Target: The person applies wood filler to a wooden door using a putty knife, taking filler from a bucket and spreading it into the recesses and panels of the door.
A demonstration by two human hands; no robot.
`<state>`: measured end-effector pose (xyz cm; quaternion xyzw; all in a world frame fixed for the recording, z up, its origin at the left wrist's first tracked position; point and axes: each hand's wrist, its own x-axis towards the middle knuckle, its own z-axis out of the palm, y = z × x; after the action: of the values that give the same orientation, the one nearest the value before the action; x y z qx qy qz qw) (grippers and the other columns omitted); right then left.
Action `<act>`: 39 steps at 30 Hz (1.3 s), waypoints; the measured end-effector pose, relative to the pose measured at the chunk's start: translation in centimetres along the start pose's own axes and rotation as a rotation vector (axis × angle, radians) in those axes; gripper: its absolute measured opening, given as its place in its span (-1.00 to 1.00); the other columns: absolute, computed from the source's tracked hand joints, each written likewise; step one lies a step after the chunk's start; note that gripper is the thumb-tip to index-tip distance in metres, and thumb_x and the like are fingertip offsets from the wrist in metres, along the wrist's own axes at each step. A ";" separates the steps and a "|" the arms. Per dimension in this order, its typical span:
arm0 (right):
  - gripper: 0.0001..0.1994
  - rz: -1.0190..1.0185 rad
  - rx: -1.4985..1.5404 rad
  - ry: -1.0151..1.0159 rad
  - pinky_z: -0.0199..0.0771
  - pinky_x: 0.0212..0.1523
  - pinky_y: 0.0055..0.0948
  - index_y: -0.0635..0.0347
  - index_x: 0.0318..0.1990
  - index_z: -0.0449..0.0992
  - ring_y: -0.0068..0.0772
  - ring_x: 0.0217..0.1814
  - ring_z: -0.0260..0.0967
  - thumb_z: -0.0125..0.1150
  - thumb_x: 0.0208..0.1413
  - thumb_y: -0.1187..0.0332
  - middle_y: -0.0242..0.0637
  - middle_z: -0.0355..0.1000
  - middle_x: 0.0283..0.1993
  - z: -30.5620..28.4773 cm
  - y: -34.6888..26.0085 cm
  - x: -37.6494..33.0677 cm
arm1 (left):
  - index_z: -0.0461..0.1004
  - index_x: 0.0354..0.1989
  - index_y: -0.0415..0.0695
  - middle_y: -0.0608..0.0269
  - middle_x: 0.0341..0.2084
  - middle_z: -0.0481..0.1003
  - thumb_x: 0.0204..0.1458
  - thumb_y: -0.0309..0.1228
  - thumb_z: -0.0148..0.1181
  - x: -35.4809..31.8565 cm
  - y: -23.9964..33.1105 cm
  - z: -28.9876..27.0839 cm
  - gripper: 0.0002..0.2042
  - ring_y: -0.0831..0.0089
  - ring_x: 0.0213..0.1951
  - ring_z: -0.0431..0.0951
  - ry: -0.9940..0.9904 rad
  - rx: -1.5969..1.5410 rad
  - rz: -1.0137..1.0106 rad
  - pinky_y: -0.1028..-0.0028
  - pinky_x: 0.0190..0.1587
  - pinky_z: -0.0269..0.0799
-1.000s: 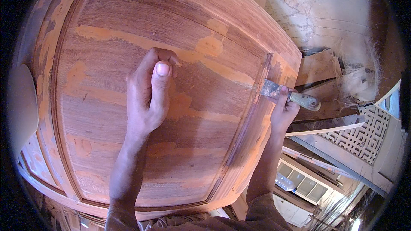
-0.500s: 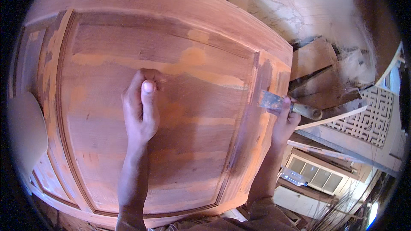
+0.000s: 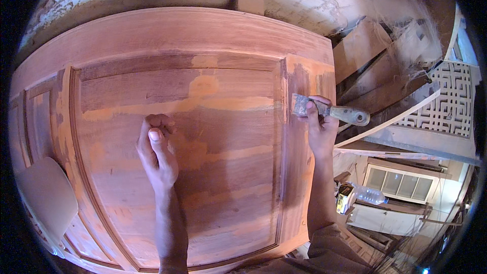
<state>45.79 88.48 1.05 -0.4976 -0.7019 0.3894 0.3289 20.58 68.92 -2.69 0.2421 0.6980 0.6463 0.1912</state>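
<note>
A large brown wooden door (image 3: 228, 35) with a recessed panel lies flat under me, smeared with patches of orange filler. My left hand (image 3: 156, 155) rests on the middle of the panel with its fingers curled under, holding nothing. My right hand (image 3: 319, 129) grips a putty knife (image 3: 332, 111) with a pale handle. Its blade lies on the door's right stile, beside the panel's moulded edge.
A pale rounded board (image 3: 45, 198) lies on the door's lower left corner. Wooden planks (image 3: 375, 71) and a white lattice panel (image 3: 446, 106) are stacked to the right. A plastic bottle (image 3: 362, 193) lies below them by a window frame (image 3: 401, 185).
The view has shifted, so the door sits lower and further left in the picture. My right hand has drawn the putty knife along the right stile. My left hand's fingers have curled in.
</note>
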 end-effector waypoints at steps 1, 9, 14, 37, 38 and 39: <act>-0.79 0.016 0.014 0.006 0.59 -0.33 -0.55 0.30 -0.01 0.44 -0.59 -0.32 0.46 0.14 0.28 0.39 -0.30 0.51 -0.28 -0.1 -0.3 0.1 | 0.40 -0.36 -0.28 0.23 -0.54 0.39 0.35 0.00 -0.29 0.0 0.0 0.1 -0.45 0.45 -0.44 0.36 -0.008 0.000 0.002 0.44 -0.35 0.25; -0.78 0.003 -0.062 0.039 0.59 -0.30 -0.48 0.32 0.01 0.43 -0.52 -0.25 0.47 0.11 0.30 0.40 -0.21 0.51 -0.18 0.7 -1.0 -1.6 | 0.43 -0.32 -0.26 0.29 -0.55 0.37 0.34 0.03 -0.28 -0.2 0.2 0.0 -0.45 0.55 -0.48 0.30 -0.045 0.035 0.012 0.50 -0.44 0.16; -0.69 -0.428 -0.744 -0.189 0.51 -0.17 -0.38 0.09 0.07 0.52 -0.35 -0.09 0.46 0.23 0.15 0.49 -0.27 0.50 -0.09 2.1 -3.3 -5.5 | 0.38 0.01 -0.23 0.22 -0.46 0.53 0.34 0.10 -0.41 -2.5 -0.2 1.2 -0.39 0.58 -0.62 0.31 -0.402 -0.334 -0.350 0.54 -0.55 0.19; -0.57 0.377 0.881 0.140 0.58 -0.25 -0.44 0.42 0.09 0.38 -0.44 -0.25 0.52 0.04 0.35 0.15 -0.16 0.51 -0.19 -2.6 -2.0 -13.0 | 0.53 -0.14 -0.29 0.28 -0.45 0.57 0.21 -0.47 0.18 -10.5 3.9 8.7 -0.85 0.61 -0.42 0.53 -0.605 -0.273 -0.503 0.60 -0.37 0.45; -0.57 0.374 0.894 0.144 0.58 -0.25 -0.44 0.42 0.09 0.38 -0.44 -0.25 0.52 0.04 0.35 0.15 -0.16 0.51 -0.19 -3.0 -1.9 -13.3 | 0.53 -0.14 -0.28 0.28 -0.46 0.56 0.22 -0.44 0.16 -11.0 4.0 8.0 -0.84 0.62 -0.45 0.50 -0.572 -0.159 -0.512 0.60 -0.40 0.43; -0.56 0.395 0.894 0.099 0.59 -0.25 -0.43 0.42 0.10 0.37 -0.43 -0.24 0.52 0.05 0.34 0.15 -0.16 0.52 -0.18 -3.4 -1.9 -13.7 | 0.53 -0.15 -0.28 0.28 -0.47 0.55 0.24 -0.41 0.15 -11.7 4.2 7.4 -0.83 0.64 -0.48 0.47 -0.537 -0.045 -0.519 0.61 -0.42 0.41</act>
<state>51.82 75.77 3.33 -0.4493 -0.3415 0.6833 0.4632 34.72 68.22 0.32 0.2136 0.6470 0.5049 0.5300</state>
